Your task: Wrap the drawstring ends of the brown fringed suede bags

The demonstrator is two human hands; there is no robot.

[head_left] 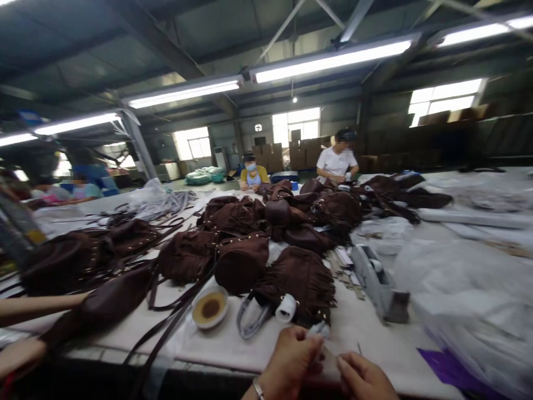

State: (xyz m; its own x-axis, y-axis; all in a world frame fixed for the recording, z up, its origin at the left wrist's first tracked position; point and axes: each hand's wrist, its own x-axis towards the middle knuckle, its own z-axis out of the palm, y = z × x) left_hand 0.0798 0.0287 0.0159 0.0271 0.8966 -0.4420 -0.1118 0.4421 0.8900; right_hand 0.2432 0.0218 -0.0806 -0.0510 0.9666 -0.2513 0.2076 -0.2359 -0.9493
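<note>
Left hand (291,355) pinching blurred white scrap (320,329), right hand (363,379) partly cropped

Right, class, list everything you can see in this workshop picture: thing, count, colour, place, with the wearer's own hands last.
fringed bags: many, dark brown, piled along the table
table: one, white, running to the far end
straps: several, dark brown, trailing over the near edge
bowl: one, white with brown contents, near edge
tape roll: one, white, beside the nearest bag
tape dispenser: one, grey, right of the bags
plastic bags: heap, clear, right side
seated people: two, yellow top and white top, far end
co-worker's arms: two, left edge, by a bag
left hand: one, bracelet at wrist, bottom centre
right hand: one, beside it; small pale item at the fingertips, unclear
</note>
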